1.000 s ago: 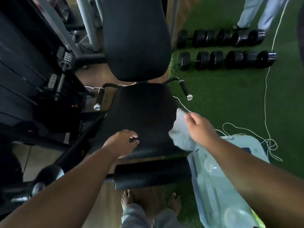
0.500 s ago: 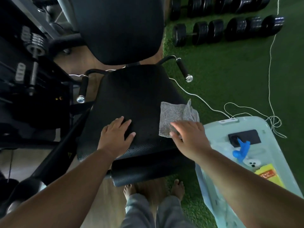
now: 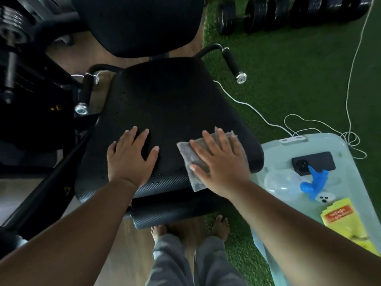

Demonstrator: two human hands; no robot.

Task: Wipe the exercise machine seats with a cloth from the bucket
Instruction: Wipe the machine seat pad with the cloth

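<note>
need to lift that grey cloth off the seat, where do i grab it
Judging by how it lies, pinch the bare corner of the grey cloth, coming from the left across the seat. The right hand presses flat on the rest; that corner lies uncovered.

Black dumbbells (image 3: 288,13) in a row on green artificial turf (image 3: 299,79), top right; white cord (image 3: 348,89) trailing across the turf in loose loops, with a second run passing beside the black foam-grip handle (image 3: 232,60) capped in chrome. Weight stack with metal plates (image 3: 12,27) at the upper left, over wood-look flooring (image 3: 115,254). On a pale surface at the right: dark phone (image 3: 313,163) lying flat, blue plastic piece (image 3: 313,182) just beside it, yellow packet (image 3: 346,223) with a red label nearer the lower right edge.
</note>
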